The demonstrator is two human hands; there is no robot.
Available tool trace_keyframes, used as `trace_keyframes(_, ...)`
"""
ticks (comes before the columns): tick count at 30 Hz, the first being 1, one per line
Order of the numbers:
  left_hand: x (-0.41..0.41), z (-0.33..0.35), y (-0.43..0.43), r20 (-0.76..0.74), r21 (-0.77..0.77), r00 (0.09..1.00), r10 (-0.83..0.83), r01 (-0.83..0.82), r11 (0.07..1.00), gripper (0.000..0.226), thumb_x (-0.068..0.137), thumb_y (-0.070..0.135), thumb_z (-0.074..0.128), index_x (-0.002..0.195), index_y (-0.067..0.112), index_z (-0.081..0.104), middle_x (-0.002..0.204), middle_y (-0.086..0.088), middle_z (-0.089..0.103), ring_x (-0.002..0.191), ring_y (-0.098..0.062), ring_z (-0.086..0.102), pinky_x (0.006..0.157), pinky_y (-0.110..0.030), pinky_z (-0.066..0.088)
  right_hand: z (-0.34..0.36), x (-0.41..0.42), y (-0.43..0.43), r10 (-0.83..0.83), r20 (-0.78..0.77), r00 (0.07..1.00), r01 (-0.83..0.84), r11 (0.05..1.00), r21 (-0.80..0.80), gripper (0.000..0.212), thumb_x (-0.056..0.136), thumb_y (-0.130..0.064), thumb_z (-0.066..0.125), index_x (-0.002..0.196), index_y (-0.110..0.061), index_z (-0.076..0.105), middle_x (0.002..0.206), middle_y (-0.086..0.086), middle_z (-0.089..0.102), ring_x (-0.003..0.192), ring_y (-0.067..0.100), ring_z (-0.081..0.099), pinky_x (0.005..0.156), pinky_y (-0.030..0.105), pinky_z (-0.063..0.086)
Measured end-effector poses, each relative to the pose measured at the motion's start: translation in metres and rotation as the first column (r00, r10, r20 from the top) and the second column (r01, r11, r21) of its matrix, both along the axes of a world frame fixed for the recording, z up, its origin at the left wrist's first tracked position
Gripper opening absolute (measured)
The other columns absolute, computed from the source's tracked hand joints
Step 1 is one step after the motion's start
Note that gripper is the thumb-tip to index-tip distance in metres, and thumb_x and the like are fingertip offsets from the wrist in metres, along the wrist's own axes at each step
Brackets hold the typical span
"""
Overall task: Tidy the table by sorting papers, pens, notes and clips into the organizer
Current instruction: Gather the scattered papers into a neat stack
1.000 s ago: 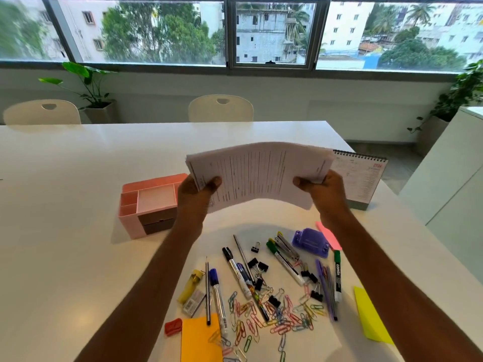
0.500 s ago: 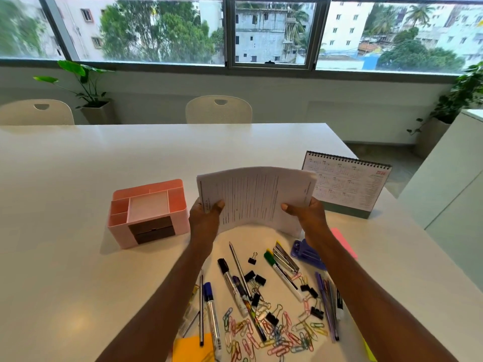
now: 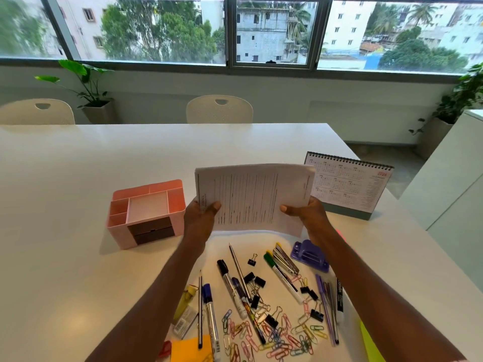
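Observation:
A stack of printed papers (image 3: 251, 197) stands on its lower edge on the white table (image 3: 78, 257). My left hand (image 3: 200, 218) grips its left side and my right hand (image 3: 308, 214) grips its right side. The pink organizer (image 3: 146, 212), with several open compartments and dark drawers, sits just left of my left hand. Near me lie markers (image 3: 228, 280), pens (image 3: 326, 309), black binder clips (image 3: 257, 280), a spread of coloured paper clips (image 3: 271, 338), orange sticky notes (image 3: 190, 351) and yellow sticky notes (image 3: 371, 348).
A desk calendar (image 3: 347, 189) stands behind my right hand. A purple hole punch (image 3: 309, 256) and a stapler (image 3: 286, 261) lie by my right forearm. A yellow highlighter (image 3: 187, 299) lies by my left arm. Two chairs (image 3: 219, 109) stand at the far edge.
Both hands lowered the paper stack from mid-air down to the table, bringing it upright on its lower edge. The view tilted slightly.

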State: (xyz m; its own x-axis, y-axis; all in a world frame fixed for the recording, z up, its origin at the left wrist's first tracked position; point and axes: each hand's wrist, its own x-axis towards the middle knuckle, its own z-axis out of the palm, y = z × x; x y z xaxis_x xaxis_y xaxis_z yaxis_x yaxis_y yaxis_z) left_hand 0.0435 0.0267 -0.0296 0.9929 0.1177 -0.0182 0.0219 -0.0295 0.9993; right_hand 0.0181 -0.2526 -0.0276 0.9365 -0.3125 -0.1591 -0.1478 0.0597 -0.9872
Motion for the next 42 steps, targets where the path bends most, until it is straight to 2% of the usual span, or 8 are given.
trace_keyframes(6,0.01,0.041,0.009,0.308,0.277,0.951,0.006,-0.095,0.956,0.019,0.099,-0.002,0.06,0.114,0.009,0.063,0.101,0.001,0.068,0.1,-0.023,0.067,0.071,-0.021,0.061,0.055,0.001,-0.018,-0.023,0.273,0.962,0.097,0.961,-0.26,0.055,0.076,-0.005,0.089,0.124,-0.015,0.063,0.119,0.001,0.07,0.108,0.017,0.066,0.091,0.04,0.064)
trace_keyframes(9,0.014,0.059,0.008,0.473,0.452,0.878,-0.074,-0.169,0.876,0.011,0.098,-0.001,0.061,0.109,0.002,0.063,0.099,-0.004,0.068,0.095,-0.026,0.069,0.071,-0.026,0.062,0.075,0.003,-0.009,0.13,0.39,0.912,0.197,0.695,-0.692,0.064,0.077,-0.022,0.091,0.133,-0.027,0.061,0.135,-0.004,0.064,0.119,0.014,0.058,0.094,0.034,0.051)
trace_keyframes(12,0.016,0.074,0.001,0.55,0.539,0.822,-0.147,-0.215,0.814,0.008,0.096,0.005,0.06,0.099,0.012,0.06,0.094,0.0,0.069,0.089,-0.027,0.071,0.072,-0.044,0.065,0.088,0.006,0.005,0.309,0.406,0.86,0.19,0.545,-0.817,0.039,0.083,-0.021,0.085,0.12,-0.018,0.072,0.122,-0.002,0.071,0.106,0.016,0.066,0.083,0.027,0.05)
trace_keyframes(17,0.014,0.089,-0.005,0.666,0.551,0.737,-0.115,-0.382,0.742,0.006,0.095,0.019,0.064,0.1,0.02,0.062,0.099,0.009,0.069,0.095,-0.021,0.067,0.099,-0.059,0.05,0.083,0.002,0.018,0.297,0.407,0.864,0.091,0.702,-0.706,0.015,0.092,-0.008,0.075,0.1,-0.021,0.074,0.089,-0.019,0.071,0.079,-0.006,0.068,0.065,0.01,0.051)
trace_keyframes(20,0.014,0.087,-0.004,0.608,0.416,0.785,0.119,-0.443,0.794,0.056,0.087,0.025,0.08,0.136,0.025,0.053,0.139,0.002,0.06,0.132,-0.021,0.055,0.12,-0.05,0.035,0.077,0.002,0.019,0.213,0.409,0.887,0.07,0.814,-0.577,0.015,0.09,-0.007,0.077,0.099,-0.019,0.075,0.092,-0.012,0.075,0.082,-0.001,0.07,0.068,0.014,0.055)
trace_keyframes(23,0.01,0.076,-0.002,0.372,0.196,0.906,0.203,-0.29,0.937,0.093,0.086,0.03,0.086,0.157,0.024,0.027,0.158,-0.005,0.044,0.144,-0.022,0.044,0.113,-0.038,0.041,0.072,-0.001,0.022,0.127,0.413,0.902,0.04,0.928,-0.372,0.022,0.09,-0.008,0.079,0.107,-0.02,0.074,0.099,-0.006,0.078,0.085,0.009,0.074,0.072,0.023,0.061)
trace_keyframes(28,0.01,0.051,-0.008,0.091,-0.188,0.979,-0.182,0.197,0.962,0.04,0.1,0.024,0.07,0.136,0.011,0.056,0.126,-0.005,0.074,0.117,-0.033,0.07,0.085,-0.036,0.064,0.059,-0.004,0.031,0.055,0.375,0.925,0.007,0.987,-0.162,0.027,0.088,-0.011,0.081,0.111,-0.023,0.073,0.106,-0.003,0.079,0.087,0.009,0.076,0.071,0.022,0.062)
trace_keyframes(42,0.008,0.016,-0.039,0.173,-0.003,0.985,-0.003,0.004,1.0,0.006,0.108,0.019,0.055,0.114,0.02,0.056,0.111,-0.001,0.07,0.1,-0.023,0.073,0.081,-0.038,0.066,0.007,0.01,0.042,-0.044,0.312,0.949,0.048,0.999,-0.005,0.038,0.092,-0.01,0.078,0.126,-0.014,0.061,0.119,0.005,0.074,0.104,0.019,0.073,0.084,0.033,0.065)
